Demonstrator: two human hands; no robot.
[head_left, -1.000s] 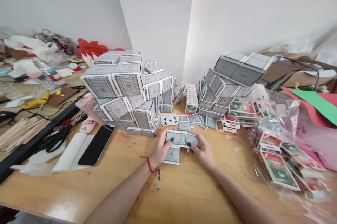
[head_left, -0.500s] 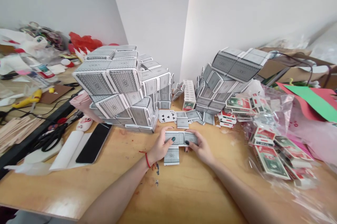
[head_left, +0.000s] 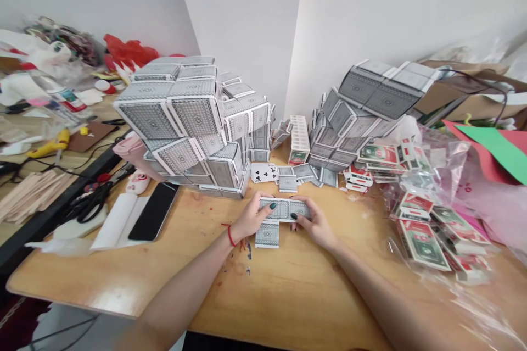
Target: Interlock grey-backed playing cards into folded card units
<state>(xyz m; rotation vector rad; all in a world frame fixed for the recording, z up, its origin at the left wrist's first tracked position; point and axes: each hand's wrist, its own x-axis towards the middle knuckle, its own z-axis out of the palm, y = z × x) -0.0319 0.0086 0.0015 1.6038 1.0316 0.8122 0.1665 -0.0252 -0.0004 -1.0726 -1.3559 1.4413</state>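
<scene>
My left hand point(head_left: 250, 221) and my right hand point(head_left: 315, 224) meet over a small piece made of joined grey-backed playing cards point(head_left: 284, 209) on the wooden table point(head_left: 288, 290). Both hands pinch it, one at each end; the fingers are curled and the nails are dark. One card of the piece point(head_left: 267, 234) hangs down flat toward me. A red string is tied round my left wrist. Loose cards, one a face-up club card point(head_left: 263, 173), lie just beyond the hands.
A big block of card cubes point(head_left: 187, 126) stands at the back left, another point(head_left: 362, 109) at the back right. Red and green card boxes in plastic bags point(head_left: 428, 230) fill the right. A black phone point(head_left: 153, 218), white paper and scissors point(head_left: 88, 205) lie left.
The hands have stayed on the card piece and barely shifted. My head has tipped down a little, so the wall switch has left the view and the table's near edge shows.
</scene>
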